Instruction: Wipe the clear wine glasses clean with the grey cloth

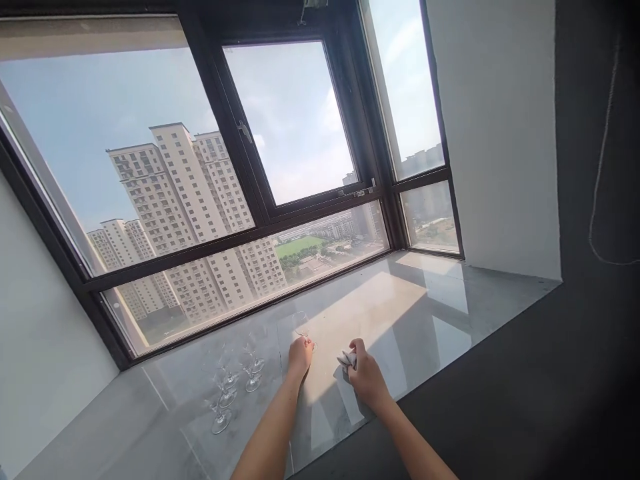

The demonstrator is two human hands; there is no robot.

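Holding cloth [345,359] near sill's edge [431,371], right hand [367,379] sits apart from glass [301,324]

Strong daylight reaches me through the dark-framed glass window [250,170], bleaching the pale blue sky [295,127]. It glares off the glossy grey stone sill [370,303], while the dark grey surface [500,393] below sinks towards black at my lower-right corner. The clear stemmed drinking glasses [227,399] look faint and soft-edged to me.
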